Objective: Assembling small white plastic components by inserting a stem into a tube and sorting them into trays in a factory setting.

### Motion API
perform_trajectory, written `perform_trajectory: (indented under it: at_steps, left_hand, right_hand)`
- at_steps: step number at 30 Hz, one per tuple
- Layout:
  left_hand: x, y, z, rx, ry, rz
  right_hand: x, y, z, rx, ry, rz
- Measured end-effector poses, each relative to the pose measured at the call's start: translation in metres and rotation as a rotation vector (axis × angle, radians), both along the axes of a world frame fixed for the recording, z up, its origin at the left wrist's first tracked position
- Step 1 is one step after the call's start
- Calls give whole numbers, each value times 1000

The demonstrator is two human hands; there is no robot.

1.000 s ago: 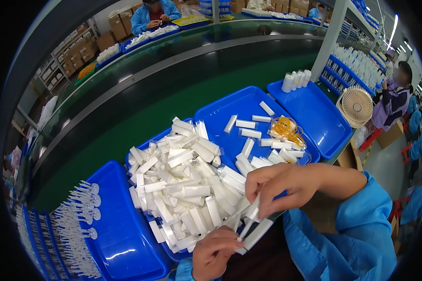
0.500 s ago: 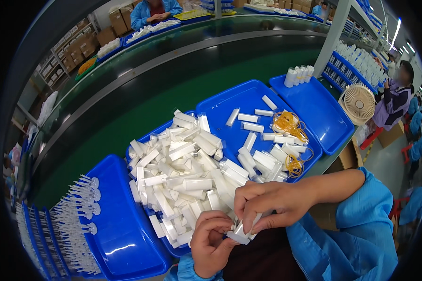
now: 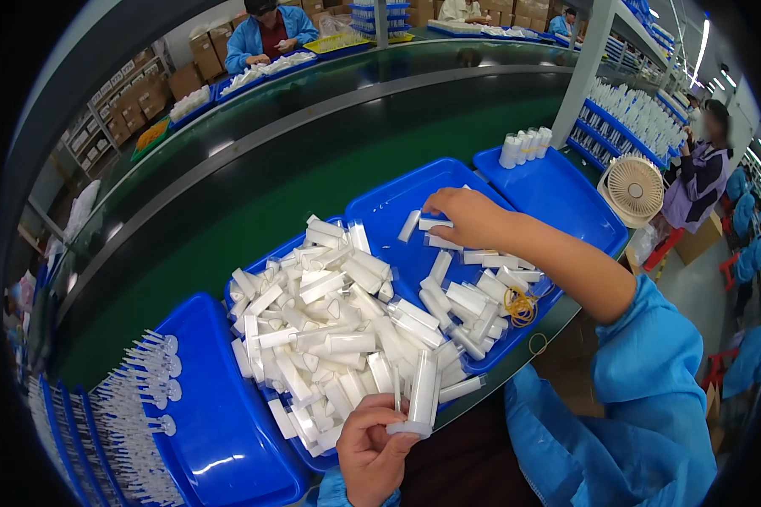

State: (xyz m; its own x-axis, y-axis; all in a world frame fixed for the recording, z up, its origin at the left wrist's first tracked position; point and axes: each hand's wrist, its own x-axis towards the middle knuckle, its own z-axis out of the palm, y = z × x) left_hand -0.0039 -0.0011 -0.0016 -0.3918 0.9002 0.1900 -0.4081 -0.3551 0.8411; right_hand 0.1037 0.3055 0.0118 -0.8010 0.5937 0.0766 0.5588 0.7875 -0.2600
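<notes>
My left hand (image 3: 370, 448), near the lower middle, is closed around a white three-sided tube (image 3: 423, 384) with a clear sleeve. The tube stands nearly upright on a round whitish base (image 3: 409, 429). Over a blue tray (image 3: 380, 203) reaches my right hand (image 3: 472, 218), thumb and fingers apart, with small white tubes (image 3: 429, 225) just at its fingertips. Whether it touches one is unclear. Its forearm hides part of the tray. A large heap of similar white tubes (image 3: 313, 313) fills the tray beside my left hand.
Yellow rubber bands (image 3: 520, 306) lie among tubes. Left are a blue tray (image 3: 220, 422) and racks of thin white stemmed parts (image 3: 135, 414). Bundled white cylinders (image 3: 524, 147) stand on the right tray (image 3: 558, 186), near a fan (image 3: 634, 189). Beyond the green conveyor (image 3: 169, 245) sits a co-worker (image 3: 266, 38).
My right hand has left the tube at my left hand and moved up and forward over the middle tray. My left hand now holds the tube alone, more upright. The view has shifted slightly.
</notes>
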Motion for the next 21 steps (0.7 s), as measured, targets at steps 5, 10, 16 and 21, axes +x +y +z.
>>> perform_trajectory:
  at_steps: [5, 10, 16, 21]
  left_hand:
    - [-1, -4, 2, -33, 35, 37]
    - [0, -10, 3, -101, -109, 62]
    - [3, -4, -7, 2, 21, 186]
    - [-6, 2, 8, 42, 415, 120]
  right_hand:
    - [-22, 27, -22, 70, -328, -65]
    - [-18, 42, -25, 110, -252, -44]
    - [-5, -5, 7, -30, 296, 156]
    - [8, -75, 23, -718, 595, 304]
